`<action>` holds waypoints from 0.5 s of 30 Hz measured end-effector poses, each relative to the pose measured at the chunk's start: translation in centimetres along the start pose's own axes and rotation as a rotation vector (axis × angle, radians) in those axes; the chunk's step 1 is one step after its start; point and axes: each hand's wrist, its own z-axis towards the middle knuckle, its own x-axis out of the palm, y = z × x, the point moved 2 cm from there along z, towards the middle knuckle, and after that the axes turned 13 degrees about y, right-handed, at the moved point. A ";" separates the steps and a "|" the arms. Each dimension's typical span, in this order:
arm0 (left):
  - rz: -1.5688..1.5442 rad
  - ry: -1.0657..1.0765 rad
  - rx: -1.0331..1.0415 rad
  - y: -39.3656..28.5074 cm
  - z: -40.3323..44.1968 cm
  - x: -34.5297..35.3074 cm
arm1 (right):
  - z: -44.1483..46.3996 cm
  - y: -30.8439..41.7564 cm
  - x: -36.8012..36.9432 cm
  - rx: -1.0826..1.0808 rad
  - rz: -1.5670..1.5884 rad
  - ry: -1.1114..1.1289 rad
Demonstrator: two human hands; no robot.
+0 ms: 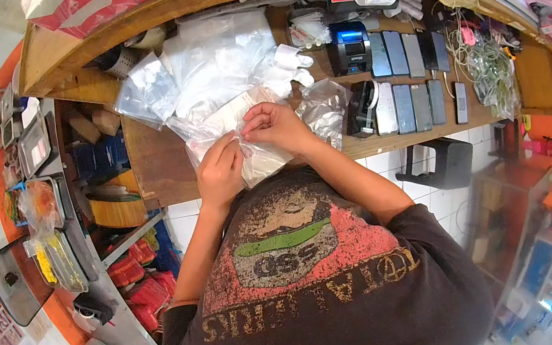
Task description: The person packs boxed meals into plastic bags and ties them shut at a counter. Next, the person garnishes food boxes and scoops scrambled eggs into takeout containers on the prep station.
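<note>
At the table's front edge, my left hand (220,171) and my right hand (276,128) meet over a clear plastic bag (261,165) with pale, papery contents. Fingers of both hands are pinched together on its upper layer, close to each other. What exactly lies between the fingertips is too small to make out. Just beyond the hands spreads a pile of clear plastic bags (218,53). A crumpled clear bag (326,110) rests right of my right hand, and thin white plastic (290,65) lies behind it.
Several smartphones (403,106) lie in rows on the right, beside a black and blue receipt printer (349,45). Tangled cables (486,65) fill the table's right end. A wooden shelf (187,3) overhangs the back. A black stool-like object (441,164) stands below the front edge.
</note>
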 end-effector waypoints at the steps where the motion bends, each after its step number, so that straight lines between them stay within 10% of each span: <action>1: 0.002 -0.007 0.001 0.0 0.0 0.0 | 0.0 0.0 0.0 0.000 -0.005 0.001; 15: 0.017 0.029 0.002 0.1 -0.5 0.2 | -0.1 -0.2 0.6 0.002 -0.137 0.006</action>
